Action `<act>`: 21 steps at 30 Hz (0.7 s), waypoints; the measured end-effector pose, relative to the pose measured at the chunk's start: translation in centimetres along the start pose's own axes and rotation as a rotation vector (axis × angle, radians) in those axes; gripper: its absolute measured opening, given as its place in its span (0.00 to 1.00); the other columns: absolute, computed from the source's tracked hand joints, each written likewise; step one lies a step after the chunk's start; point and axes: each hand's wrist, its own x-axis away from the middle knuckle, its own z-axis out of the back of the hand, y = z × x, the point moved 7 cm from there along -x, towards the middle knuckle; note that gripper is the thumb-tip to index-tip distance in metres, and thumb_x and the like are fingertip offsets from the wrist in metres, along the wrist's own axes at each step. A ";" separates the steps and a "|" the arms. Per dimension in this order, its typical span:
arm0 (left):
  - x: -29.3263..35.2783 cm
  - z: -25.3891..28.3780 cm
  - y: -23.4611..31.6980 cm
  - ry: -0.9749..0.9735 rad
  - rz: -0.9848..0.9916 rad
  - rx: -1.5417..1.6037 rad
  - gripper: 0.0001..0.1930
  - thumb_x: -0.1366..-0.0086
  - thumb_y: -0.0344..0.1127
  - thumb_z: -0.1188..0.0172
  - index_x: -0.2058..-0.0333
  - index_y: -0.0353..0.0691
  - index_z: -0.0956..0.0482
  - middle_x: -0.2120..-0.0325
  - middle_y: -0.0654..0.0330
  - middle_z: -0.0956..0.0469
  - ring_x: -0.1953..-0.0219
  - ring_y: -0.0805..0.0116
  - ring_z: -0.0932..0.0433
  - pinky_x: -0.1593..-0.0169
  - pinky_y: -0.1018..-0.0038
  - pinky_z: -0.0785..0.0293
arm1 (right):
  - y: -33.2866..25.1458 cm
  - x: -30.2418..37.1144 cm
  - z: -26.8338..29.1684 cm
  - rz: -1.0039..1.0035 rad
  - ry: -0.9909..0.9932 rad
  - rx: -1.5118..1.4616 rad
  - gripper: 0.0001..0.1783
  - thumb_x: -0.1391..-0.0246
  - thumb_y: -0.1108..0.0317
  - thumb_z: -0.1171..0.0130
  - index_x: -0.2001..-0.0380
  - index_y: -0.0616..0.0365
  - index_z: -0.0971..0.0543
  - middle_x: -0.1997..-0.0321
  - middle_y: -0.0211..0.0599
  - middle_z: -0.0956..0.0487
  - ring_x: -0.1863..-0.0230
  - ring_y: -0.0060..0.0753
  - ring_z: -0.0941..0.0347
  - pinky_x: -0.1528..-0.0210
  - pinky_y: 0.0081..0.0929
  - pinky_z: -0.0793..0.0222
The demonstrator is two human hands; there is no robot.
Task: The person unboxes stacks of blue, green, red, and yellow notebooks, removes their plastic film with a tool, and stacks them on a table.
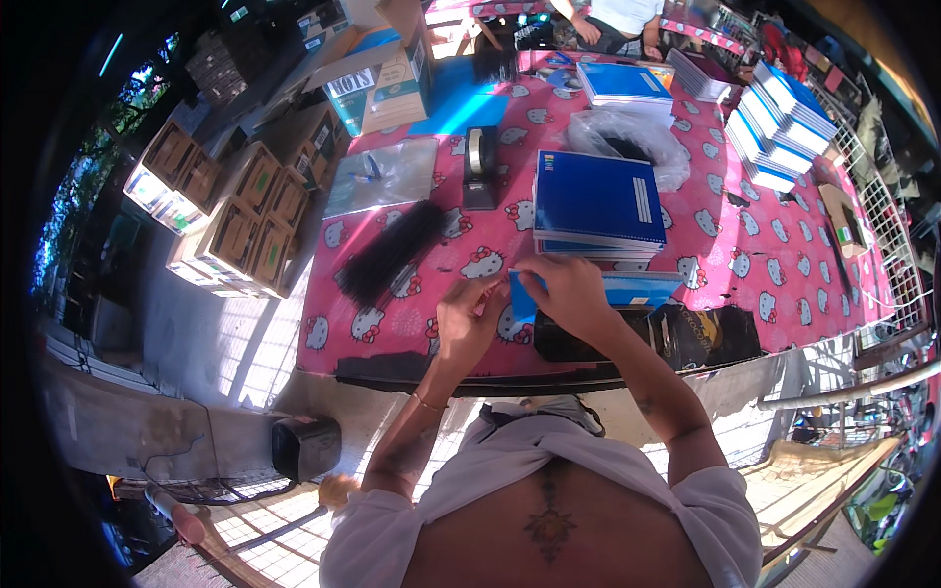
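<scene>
A blue notebook (pixel 637 287) lies near the table's front edge, its left end lifted toward my hands. My right hand (pixel 567 294) is closed on that end, thumb and fingers pinching the blue cover. Just left of it, my left hand (pixel 467 316) has its fingers curled together close to the notebook's corner; whatever they pinch is too small to make out. Behind my right hand rises a stack of blue notebooks (pixel 600 199). To the left of my hands lies a bundle of thin black strands (pixel 392 257).
A tape dispenser (pixel 480 169) and a clear plastic sheet (pixel 380 176) lie beyond the strands. Further notebook stacks (pixel 779 125) stand at the far right, near a clear bag (pixel 676 157). An open carton (pixel 377 90) stands back left. Across the pink table (pixel 706 230) is another person (pixel 627 20).
</scene>
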 end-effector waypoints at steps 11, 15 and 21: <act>-4.2 -0.2 1.3 -0.328 -0.151 -0.052 0.13 0.40 0.30 0.33 0.57 0.36 0.20 0.70 0.53 0.20 0.73 0.60 0.20 0.68 0.68 0.26 | 1.1 0.2 -0.4 -0.030 -0.149 -0.061 0.09 0.48 0.70 0.37 0.62 0.54 0.20 0.68 0.40 0.19 0.67 0.50 0.21 0.64 0.43 0.26; -4.5 -1.0 1.0 -0.451 -0.385 -0.144 0.13 0.40 0.31 0.35 0.57 0.37 0.20 0.69 0.49 0.20 0.66 0.51 0.19 0.65 0.63 0.23 | 0.9 -0.5 0.1 -0.012 -0.168 -0.152 0.10 0.49 0.74 0.39 0.61 0.58 0.21 0.63 0.43 0.19 0.63 0.53 0.21 0.61 0.43 0.26; -4.8 -1.6 1.7 -0.463 -0.380 -0.127 0.11 0.38 0.33 0.36 0.58 0.38 0.19 0.68 0.51 0.19 0.68 0.51 0.19 0.64 0.60 0.24 | 1.5 -0.4 0.3 0.103 -0.108 -0.232 0.09 0.51 0.74 0.38 0.64 0.60 0.19 0.63 0.44 0.19 0.62 0.52 0.21 0.61 0.44 0.26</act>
